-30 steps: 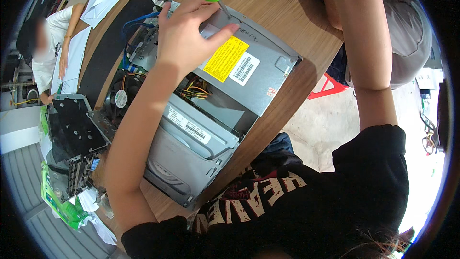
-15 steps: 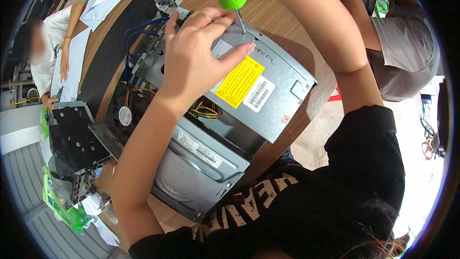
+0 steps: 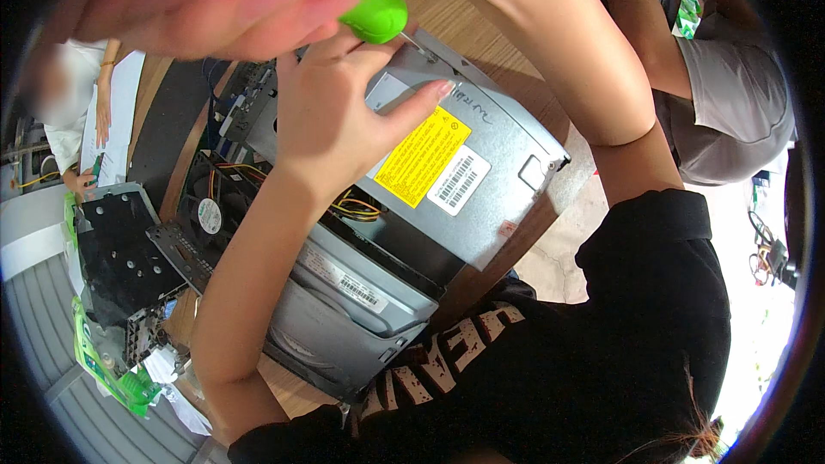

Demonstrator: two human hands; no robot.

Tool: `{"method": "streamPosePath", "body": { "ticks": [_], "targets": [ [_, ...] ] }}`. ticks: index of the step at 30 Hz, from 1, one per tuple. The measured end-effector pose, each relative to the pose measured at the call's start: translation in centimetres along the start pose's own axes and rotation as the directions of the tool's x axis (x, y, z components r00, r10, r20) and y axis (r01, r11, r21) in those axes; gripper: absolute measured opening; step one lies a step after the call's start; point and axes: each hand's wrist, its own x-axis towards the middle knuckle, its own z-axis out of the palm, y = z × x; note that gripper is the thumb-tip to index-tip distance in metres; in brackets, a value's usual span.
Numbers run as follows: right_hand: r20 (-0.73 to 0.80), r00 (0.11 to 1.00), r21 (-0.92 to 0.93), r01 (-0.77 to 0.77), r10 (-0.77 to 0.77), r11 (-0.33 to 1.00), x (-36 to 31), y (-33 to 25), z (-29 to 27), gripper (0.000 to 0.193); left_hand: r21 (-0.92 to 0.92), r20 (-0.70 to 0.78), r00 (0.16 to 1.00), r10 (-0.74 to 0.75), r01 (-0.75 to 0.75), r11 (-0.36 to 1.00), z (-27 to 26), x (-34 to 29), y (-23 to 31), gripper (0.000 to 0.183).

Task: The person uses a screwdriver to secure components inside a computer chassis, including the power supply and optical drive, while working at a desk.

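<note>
A green-handled screwdriver (image 3: 378,15) is gripped in my right hand (image 3: 249,0), large and close at the top of the view. Its thin shaft slants down to the far edge of a silver metal disc drive (image 3: 507,133), and the tip is at or near a screw spot there. The drive carries a yellow label and a white barcode label. My left hand (image 3: 331,116) lies on the drive, thumb stretched apart along its top, other fingers toward the screwdriver, fingertips partly hidden. Beneath is an opened desktop computer case (image 3: 344,344) with a grey front panel.
A black fan (image 3: 209,216) and coloured cables (image 3: 357,209) show inside the case. Left of it lie a black metal panel (image 3: 125,245) and a green plastic packet (image 3: 107,365). A co-worker's hand (image 3: 103,120) rests on white paper; another person in grey (image 3: 730,103) is at right.
My right hand has moved left and closer to the camera, and the screwdriver now leans over more. Its tip stays around the same spot on the drive. My left hand remains on the drive.
</note>
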Motion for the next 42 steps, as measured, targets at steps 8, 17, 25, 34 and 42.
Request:
{"method": "streamPosePath", "body": {
  "ticks": [8, 17, 25, 34, 42],
  "targets": [
    [-0.127, 0.990, -0.272, -0.085, 0.052, 0.959, -4.8, -0.3, -0.2, 0.029, 0.094, -0.092, 0.992, 0.081, -0.073, 0.993, 0.8, -0.2, -0.7, 0.047],
    [-0.247, 0.961, -0.494, -0.233, 0.122, 0.838, -10.0, -0.3, 1.6, 0.030, 0.107, -0.141, 0.980, 0.140, -0.125, 0.986, 1.2, -0.7, -1.8, 0.045],
    [-0.239, 0.969, -0.394, -0.152, 0.059, 0.906, -8.2, -1.5, 1.6, 0.030, 0.162, -0.118, 0.990, 0.081, -0.062, 0.985, 0.6, -1.6, -2.9, 0.047],
    [-0.132, 0.989, -0.113, 0.049, -0.064, 0.992, -4.9, -5.9, 0.3, 0.031, 0.107, -0.085, 0.995, 0.044, -0.035, 0.994, 0.6, -1.4, -2.4, 0.049],
    [0.062, 0.993, 0.066, 0.093, -0.097, 0.994, 1.0, -3.7, 0.5, 0.031, 0.068, -0.019, 1.000, 0.007, -0.006, 0.998, -0.4, -0.6, -0.8, 0.045]
  ]
}}
